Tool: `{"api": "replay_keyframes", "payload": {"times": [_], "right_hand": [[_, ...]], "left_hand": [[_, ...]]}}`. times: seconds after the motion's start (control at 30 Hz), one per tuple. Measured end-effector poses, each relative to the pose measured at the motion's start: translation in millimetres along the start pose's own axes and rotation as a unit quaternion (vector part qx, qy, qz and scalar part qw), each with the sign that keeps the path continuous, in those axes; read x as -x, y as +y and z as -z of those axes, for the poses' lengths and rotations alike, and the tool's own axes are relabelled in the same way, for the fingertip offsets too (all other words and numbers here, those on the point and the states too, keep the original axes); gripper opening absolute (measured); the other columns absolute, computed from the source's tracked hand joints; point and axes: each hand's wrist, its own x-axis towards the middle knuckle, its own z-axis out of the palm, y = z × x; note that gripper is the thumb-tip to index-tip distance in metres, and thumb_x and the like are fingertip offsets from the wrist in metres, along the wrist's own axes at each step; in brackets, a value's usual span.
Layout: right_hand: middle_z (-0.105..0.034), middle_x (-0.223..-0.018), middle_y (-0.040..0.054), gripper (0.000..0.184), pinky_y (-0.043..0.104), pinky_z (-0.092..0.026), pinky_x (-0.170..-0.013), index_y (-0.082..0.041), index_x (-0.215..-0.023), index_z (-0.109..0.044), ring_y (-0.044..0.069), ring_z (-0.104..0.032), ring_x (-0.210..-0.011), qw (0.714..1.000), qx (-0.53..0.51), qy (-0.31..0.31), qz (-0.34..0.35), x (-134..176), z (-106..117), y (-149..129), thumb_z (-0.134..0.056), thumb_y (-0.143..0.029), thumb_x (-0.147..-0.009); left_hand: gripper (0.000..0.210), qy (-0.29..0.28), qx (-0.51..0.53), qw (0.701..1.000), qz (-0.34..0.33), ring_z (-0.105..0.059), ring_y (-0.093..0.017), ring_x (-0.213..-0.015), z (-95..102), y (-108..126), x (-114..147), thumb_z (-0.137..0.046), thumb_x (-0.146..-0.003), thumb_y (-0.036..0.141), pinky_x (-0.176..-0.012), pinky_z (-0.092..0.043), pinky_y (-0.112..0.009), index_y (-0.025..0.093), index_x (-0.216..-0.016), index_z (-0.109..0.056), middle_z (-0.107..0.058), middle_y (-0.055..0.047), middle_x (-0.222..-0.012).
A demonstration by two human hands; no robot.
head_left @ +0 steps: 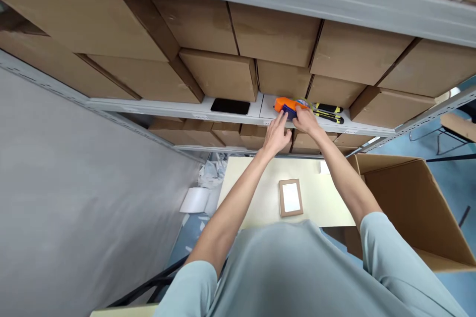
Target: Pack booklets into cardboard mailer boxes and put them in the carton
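1. I see both hands reaching up to the grey metal shelf (230,115).
2. My right hand (308,121) is closed around the orange and blue plastic tape dispenser (287,105), which lies on the shelf edge.
3. My left hand (277,133) has its fingers loosely spread, the fingertips touching the dispenser's blue part.
4. Just right of the dispenser lie 2 black and yellow utility knives (329,112); a flat black phone (230,106) lies to the left.
5. Below, a small brown cardboard parcel with white label (290,197) rests on the pale table (253,193).

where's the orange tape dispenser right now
The orange tape dispenser sits on the grey shelf edge, right of the black phone and left of the yellow-black cutters, under both hands.
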Motion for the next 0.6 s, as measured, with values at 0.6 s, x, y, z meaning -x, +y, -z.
{"api": "replay_keyframes", "payload": {"times": [0.6], "right_hand": [[-0.042, -0.166, 0.0314, 0.059, 0.075, -0.026, -0.129, -0.002, -0.161, -0.042, 0.049, -0.038, -0.157, 0.992, -0.035, 0.113, 0.052, -8.8, -56.1, 26.1, -0.04, -0.023, -0.106]], "left_hand": [[0.066, -0.071, 0.034, 0.993, 0.092, -0.042, -0.032, -0.167, -56.7, -17.9, 125.9, -0.054, -0.103, 0.027, -0.139, -0.033, -0.056, 0.017, -0.168, -0.048, -0.046, -0.017, -0.178]]}}
